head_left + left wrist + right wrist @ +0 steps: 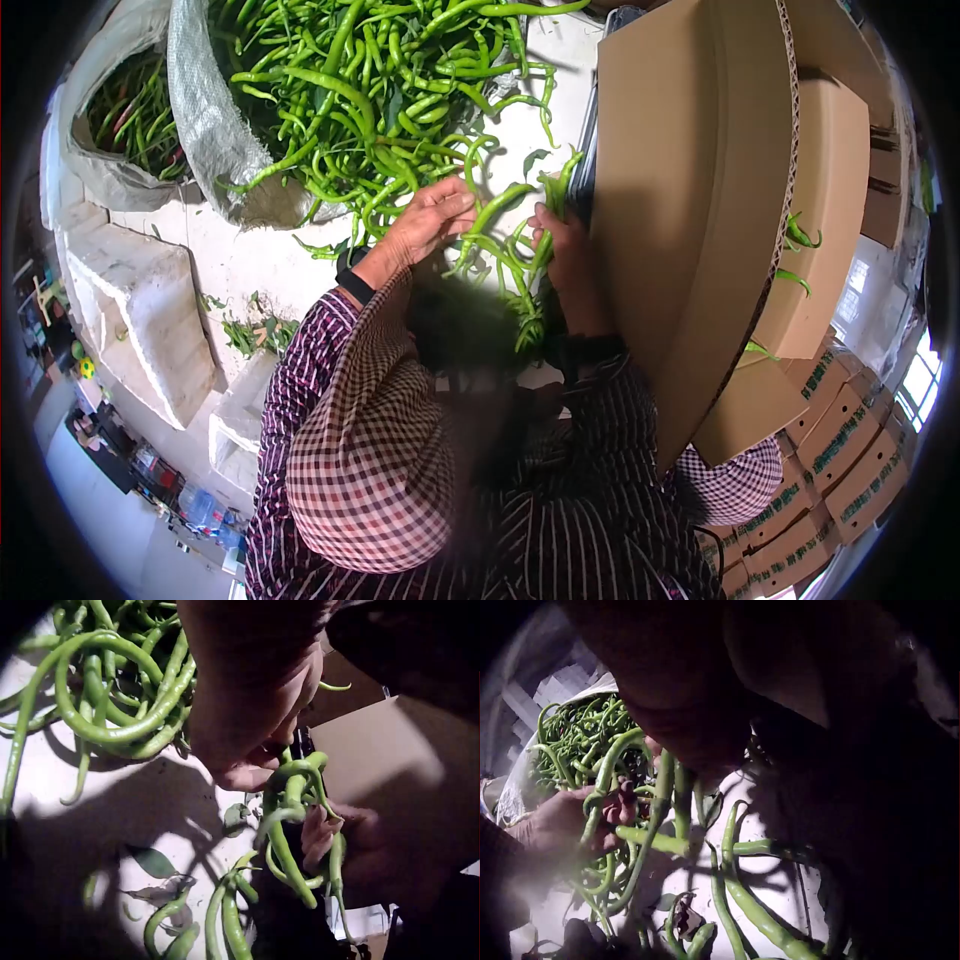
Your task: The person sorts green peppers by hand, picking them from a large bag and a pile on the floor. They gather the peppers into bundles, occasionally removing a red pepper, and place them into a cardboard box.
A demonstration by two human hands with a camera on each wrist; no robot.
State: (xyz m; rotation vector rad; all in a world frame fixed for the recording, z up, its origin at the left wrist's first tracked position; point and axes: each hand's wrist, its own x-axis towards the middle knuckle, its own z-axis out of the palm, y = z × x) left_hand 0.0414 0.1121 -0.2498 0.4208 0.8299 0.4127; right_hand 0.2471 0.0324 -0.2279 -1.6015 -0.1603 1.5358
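Observation:
In the head view the left hand [432,218] pinches a curved green pepper [497,205] between thumb and fingers. Close on its right, the right hand [568,245] grips several long green peppers [553,195], their ends sticking out past the fingers. Between the hands, more peppers hang in a loose tangle. The left wrist view has the left hand [259,697] above curled peppers [296,784], with the right hand [356,836] around their other side. In the right wrist view the left hand [562,817] holds a curved pepper [607,769]; the right hand [686,712] is mostly in shadow.
A large pepper heap [350,90] spills from a white woven sack [205,110]. Another sack [75,115] stands at the left, above a white foam box [140,310]. A tall cardboard box [690,180] rises beside the right hand. Loose peppers and leaves lie on the white surface.

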